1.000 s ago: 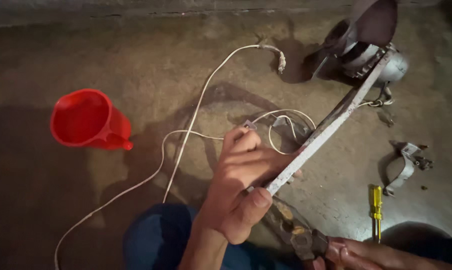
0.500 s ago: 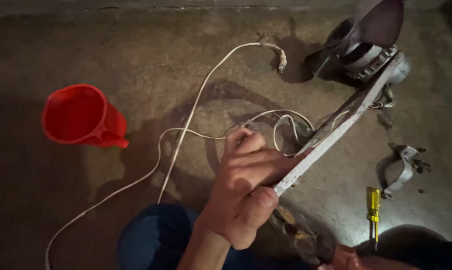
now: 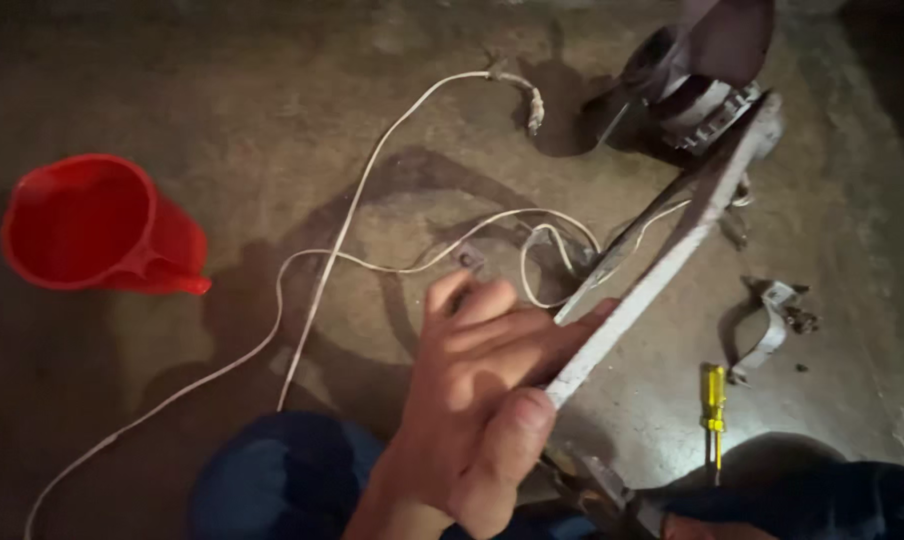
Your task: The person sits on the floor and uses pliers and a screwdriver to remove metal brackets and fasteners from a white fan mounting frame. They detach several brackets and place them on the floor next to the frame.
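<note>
Left hand (image 3: 477, 400) fingers closed around near end of flat grey metal bar (image 3: 662, 262), whose long axis runs up-right to the fan motor (image 3: 697, 85) on concrete floor (image 3: 272, 100); right hand unseen.

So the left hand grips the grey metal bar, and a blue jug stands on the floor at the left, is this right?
Not quite: the jug is red, not blue, as the head view shows. The rest holds: the left hand grips the grey metal bar, and the jug stands on the floor at the left.
</note>
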